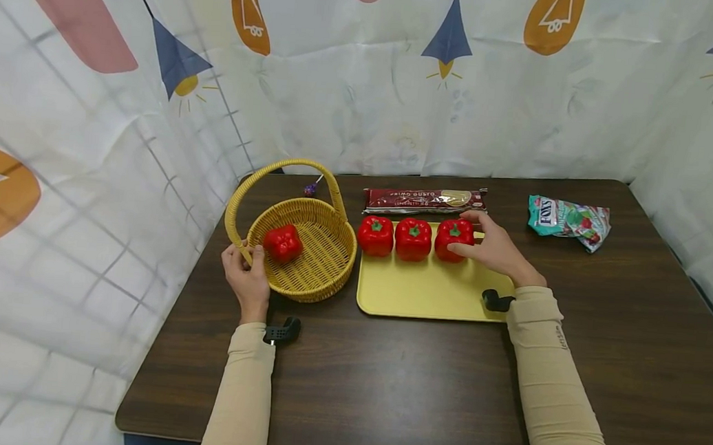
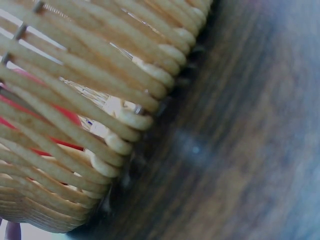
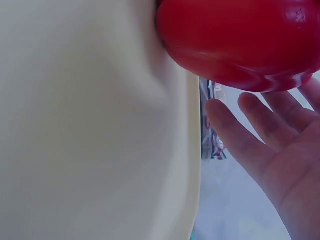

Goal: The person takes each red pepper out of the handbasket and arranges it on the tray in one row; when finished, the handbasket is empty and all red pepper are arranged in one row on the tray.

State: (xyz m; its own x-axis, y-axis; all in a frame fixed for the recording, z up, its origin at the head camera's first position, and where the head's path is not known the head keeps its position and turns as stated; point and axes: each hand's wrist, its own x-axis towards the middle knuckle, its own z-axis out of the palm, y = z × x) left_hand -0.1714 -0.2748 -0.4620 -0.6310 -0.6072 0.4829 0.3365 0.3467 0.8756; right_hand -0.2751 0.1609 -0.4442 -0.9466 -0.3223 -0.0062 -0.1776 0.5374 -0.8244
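At the left, my left hand [image 1: 247,280] grips the yellow wicker basket [image 1: 337,266] by its rim, where the arched handle meets it. One red bell pepper [image 1: 283,243] lies in the basket; its red shows through the weave [image 2: 100,75] in the left wrist view. Three more stand in a row along the far side of a yellow tray [image 1: 432,297]. My right hand [image 1: 496,249] is around the rightmost pepper [image 1: 453,237], thumb in front and fingers behind. In the right wrist view those fingers [image 3: 240,135] are spread and fairly straight beside the pepper [image 3: 240,40].
Behind the tray lies a long dark red packet [image 1: 423,201]. A teal snack bag [image 1: 568,220] is at the back right. Behind the basket sits a small purple-wrapped lollipop [image 1: 310,190]. Printed curtains hang beyond the dark wooden table [image 1: 401,384].
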